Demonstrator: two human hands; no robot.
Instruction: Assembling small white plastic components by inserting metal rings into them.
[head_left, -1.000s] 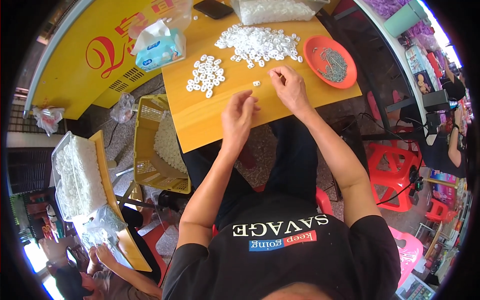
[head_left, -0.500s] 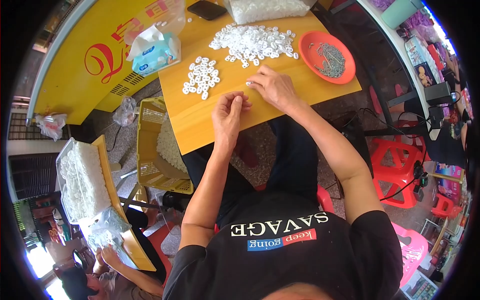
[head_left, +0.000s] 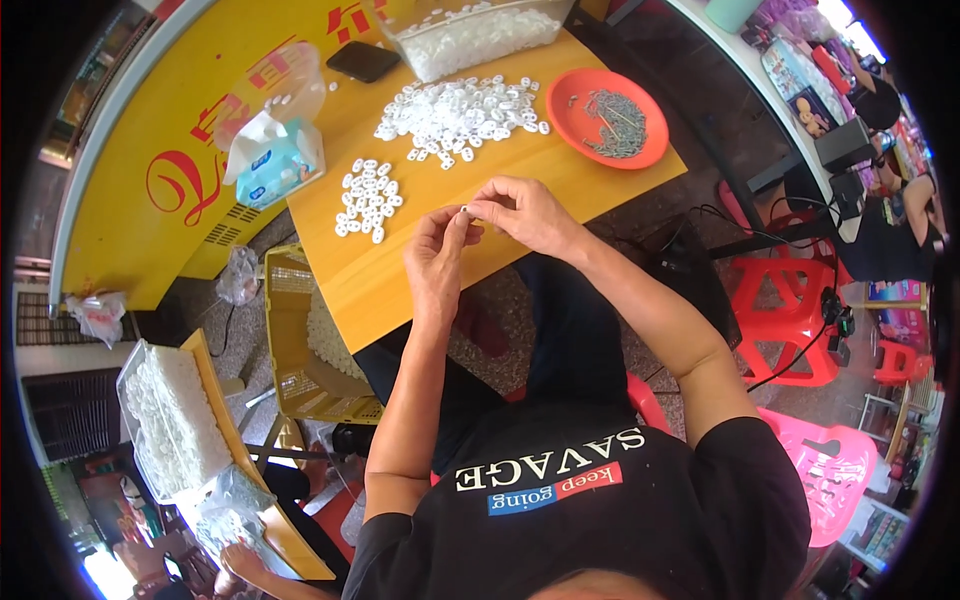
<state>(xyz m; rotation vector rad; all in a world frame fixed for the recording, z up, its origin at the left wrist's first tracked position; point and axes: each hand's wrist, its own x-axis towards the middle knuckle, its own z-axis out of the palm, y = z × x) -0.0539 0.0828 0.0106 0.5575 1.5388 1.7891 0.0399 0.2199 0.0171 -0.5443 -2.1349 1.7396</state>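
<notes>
My right hand (head_left: 530, 212) pinches a small white plastic piece (head_left: 464, 209) between thumb and fingertips. Close against it, my left hand (head_left: 436, 262) has its thumb and fingers pressed together. What the left fingers hold, if anything, is too small to make out. Both hands meet above the near part of the wooden table (head_left: 365, 290). Beyond them lies a large heap of white oval pieces (head_left: 455, 110) with dark spots. A smaller group of similar pieces (head_left: 368, 200) lies to the left.
An orange-red bowl (head_left: 655, 140) of thin grey metal parts stands at the right. Behind the heap is a clear tub (head_left: 480, 45) of white pieces, with a black phone (head_left: 363, 62) beside it. Tissues (head_left: 275, 165) stand left; a yellow crate (head_left: 290, 370) sits below. A co-worker's hand (head_left: 243, 562) shows lower left.
My right hand has brought the white piece from over the table to my left fingertips. The view has shifted, so the table sits lower and further left.
</notes>
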